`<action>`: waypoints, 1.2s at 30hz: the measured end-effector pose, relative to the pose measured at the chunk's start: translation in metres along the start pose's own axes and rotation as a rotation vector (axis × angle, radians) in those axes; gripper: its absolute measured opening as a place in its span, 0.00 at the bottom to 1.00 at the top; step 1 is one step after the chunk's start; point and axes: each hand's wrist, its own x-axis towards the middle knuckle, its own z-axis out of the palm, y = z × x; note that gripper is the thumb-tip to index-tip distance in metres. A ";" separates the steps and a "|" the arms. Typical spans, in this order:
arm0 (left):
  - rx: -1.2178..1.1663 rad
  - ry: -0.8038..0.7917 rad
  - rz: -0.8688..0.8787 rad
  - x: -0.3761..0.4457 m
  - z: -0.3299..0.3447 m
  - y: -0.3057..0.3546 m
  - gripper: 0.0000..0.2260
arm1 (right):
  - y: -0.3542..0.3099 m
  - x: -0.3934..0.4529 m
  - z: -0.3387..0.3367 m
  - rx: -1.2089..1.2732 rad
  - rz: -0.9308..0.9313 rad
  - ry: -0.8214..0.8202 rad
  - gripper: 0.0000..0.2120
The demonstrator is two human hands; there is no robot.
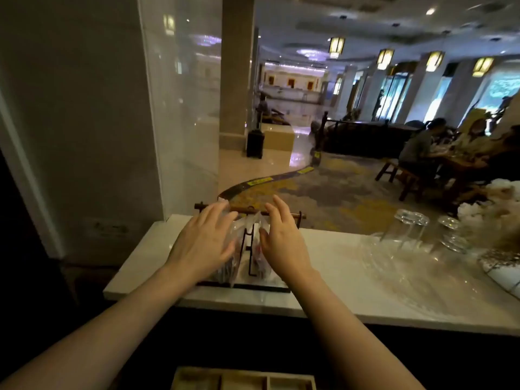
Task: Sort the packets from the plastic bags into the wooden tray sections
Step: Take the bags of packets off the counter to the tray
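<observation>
Two clear plastic bags of packets hang from a dark wooden rack (295, 216) on the white counter. The left bag (228, 273) holds dark packets; the right bag (260, 260) holds reddish ones. My left hand (202, 243) lies with spread fingers against the left bag's side. My right hand (281, 237) reaches the top of the right bag, fingers apart, thumb near the plastic. Whether either hand grips a bag is unclear. The wooden tray (244, 378) with divided sections shows at the bottom edge, below the counter.
Upturned glasses (408, 223) and a clear glass plate (394, 263) stand on the white counter (351, 294) to the right, with a dried flower arrangement (495, 218) at the far right. A glass panel (183, 108) rises behind the rack on the left.
</observation>
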 end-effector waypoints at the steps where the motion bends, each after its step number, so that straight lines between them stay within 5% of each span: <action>1: -0.024 -0.046 -0.019 -0.002 0.004 0.001 0.24 | 0.000 -0.002 0.004 -0.021 -0.007 -0.004 0.23; 9: -0.165 0.021 -0.145 -0.017 0.027 0.005 0.18 | -0.011 -0.025 0.030 0.032 0.040 0.012 0.28; 14: -0.153 0.043 -0.229 -0.010 0.027 0.008 0.09 | -0.007 -0.027 0.038 0.029 0.228 -0.083 0.23; 20: -0.166 -0.035 -0.252 0.001 0.036 0.010 0.09 | -0.005 -0.018 0.039 -0.010 0.312 -0.162 0.08; 27: -0.219 -0.074 -0.249 0.015 0.036 -0.001 0.04 | -0.014 -0.007 0.016 0.414 0.522 -0.082 0.08; 32: -0.218 -0.053 -0.260 0.018 0.035 -0.004 0.03 | -0.030 0.008 -0.015 0.561 0.452 0.088 0.09; 36: -0.133 0.005 -0.239 0.020 0.031 -0.008 0.06 | -0.036 0.008 -0.040 0.797 0.517 0.050 0.10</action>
